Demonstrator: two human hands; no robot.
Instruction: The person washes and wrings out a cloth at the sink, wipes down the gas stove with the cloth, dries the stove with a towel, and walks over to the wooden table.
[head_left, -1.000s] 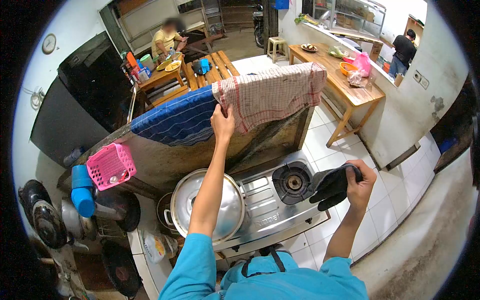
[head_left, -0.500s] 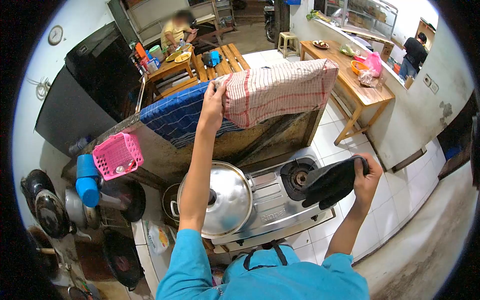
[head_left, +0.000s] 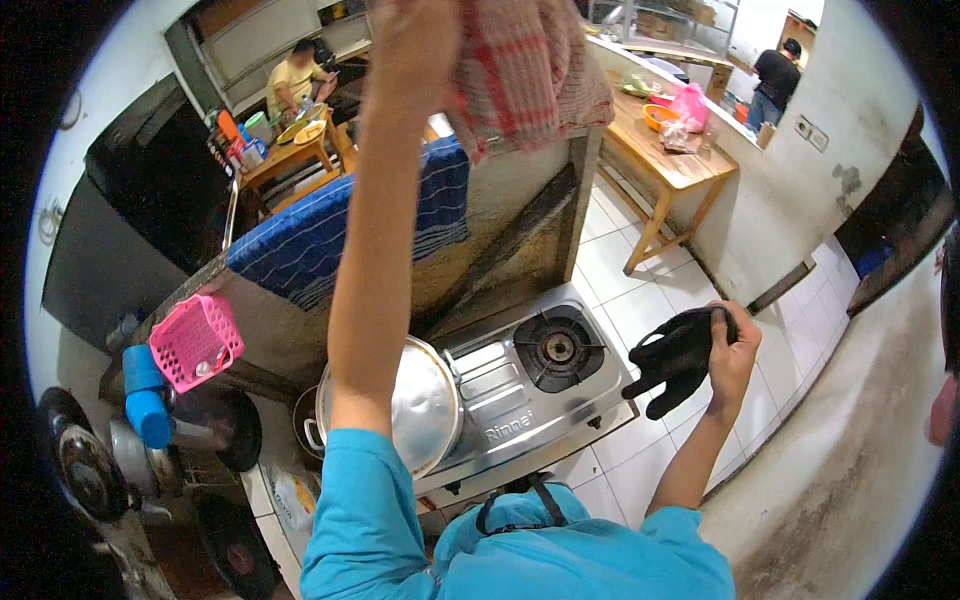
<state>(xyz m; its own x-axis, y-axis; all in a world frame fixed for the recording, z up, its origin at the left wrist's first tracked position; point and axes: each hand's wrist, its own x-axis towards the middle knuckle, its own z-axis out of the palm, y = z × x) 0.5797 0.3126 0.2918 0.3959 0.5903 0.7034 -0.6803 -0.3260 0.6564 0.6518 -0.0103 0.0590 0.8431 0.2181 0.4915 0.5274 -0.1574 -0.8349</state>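
Observation:
Raised at the top of the view, my left hand (head_left: 415,50) is closed on a red-and-white checked cloth (head_left: 525,85). The cloth hangs bunched over the top of the low partition, and motion blurs the hand. Black fabric gloves (head_left: 672,362) dangle from my right hand (head_left: 735,350), pinched between thumb and fingers, their fingers pointing left; how many there are I cannot tell. Below my arms stands a Rinnai gas stove (head_left: 505,425) with a bare burner at right. A lidded metal pot (head_left: 428,405) sits on its left side, partly behind my left forearm.
A blue striped cloth (head_left: 435,195) drapes over the partition (head_left: 520,220). Pink basket (head_left: 195,340) and blue cups (head_left: 147,410) are at left, near hanging pans. Beyond are a wooden table (head_left: 700,165) and two people, one seated (head_left: 290,80) and one standing (head_left: 775,80).
My left hand has lifted the checked cloth up from the partition, bunching it and uncovering more of the wood. The gloves in my right hand have swung away from the burner, their fingers now spread.

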